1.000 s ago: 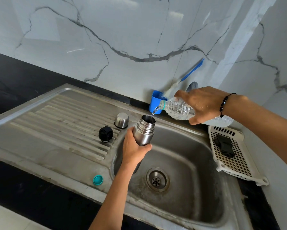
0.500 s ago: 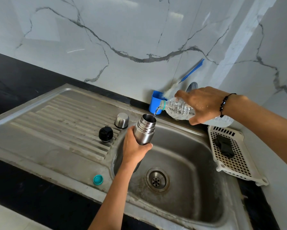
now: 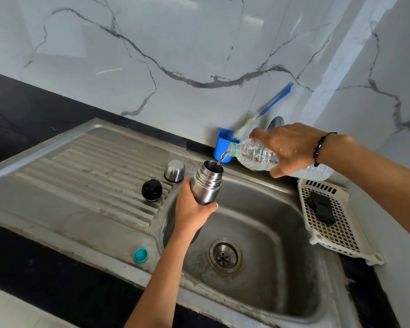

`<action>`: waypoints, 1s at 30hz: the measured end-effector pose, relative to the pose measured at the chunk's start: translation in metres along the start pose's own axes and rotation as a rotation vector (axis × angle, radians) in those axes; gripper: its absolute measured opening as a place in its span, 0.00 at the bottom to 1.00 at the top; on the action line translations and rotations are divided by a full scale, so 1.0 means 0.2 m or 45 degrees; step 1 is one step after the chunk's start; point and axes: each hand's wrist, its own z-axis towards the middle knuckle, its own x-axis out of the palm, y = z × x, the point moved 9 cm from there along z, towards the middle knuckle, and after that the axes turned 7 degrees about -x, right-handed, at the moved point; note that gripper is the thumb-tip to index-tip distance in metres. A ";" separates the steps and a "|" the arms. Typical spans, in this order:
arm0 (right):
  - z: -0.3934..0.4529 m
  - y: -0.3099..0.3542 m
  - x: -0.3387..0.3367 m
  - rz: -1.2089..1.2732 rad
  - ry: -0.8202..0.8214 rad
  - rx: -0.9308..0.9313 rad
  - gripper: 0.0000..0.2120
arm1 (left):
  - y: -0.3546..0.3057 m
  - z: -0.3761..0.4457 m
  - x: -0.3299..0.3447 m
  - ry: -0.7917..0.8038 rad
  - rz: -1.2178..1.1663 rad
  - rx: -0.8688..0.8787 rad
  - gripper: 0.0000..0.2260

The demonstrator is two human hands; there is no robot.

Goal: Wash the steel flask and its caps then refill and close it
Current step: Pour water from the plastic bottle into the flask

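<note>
Over the left edge of the sink basin [image 3: 258,223], the left hand [image 3: 192,209] grips the steel flask [image 3: 207,183] round its lower body, fingers and thumb curled about it, holding it uncapped and tilted slightly toward the far right. The right hand [image 3: 289,147] clasps a clear plastic bottle [image 3: 256,156] from above, fingers wrapped round its middle, and tips it nearly level so that its mouth sits just above and to the right of the flask's opening. A thin stream of water [image 3: 220,159] runs from the bottle's mouth into the flask. A dark beaded bracelet [image 3: 320,147] circles the right wrist.

On the ribbed draining board [image 3: 80,176] left of the flask stand its two caps: the black inner stopper [image 3: 152,190] nearer, and the steel outer cap [image 3: 174,170] just beyond it, rim down. A small teal bottle cap [image 3: 140,254] lies on the near rim of the sink. Against the marble wall stands a blue cup [image 3: 220,144] with a blue-handled brush [image 3: 274,102] leaning out of it. Right of the basin sits a white slotted tray [image 3: 341,233] carrying a dark scrubber [image 3: 321,208].
</note>
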 end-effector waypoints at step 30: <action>0.02 0.00 0.03 -0.010 0.028 -0.002 0.36 | -0.01 -0.01 0.01 0.012 0.004 -0.017 0.33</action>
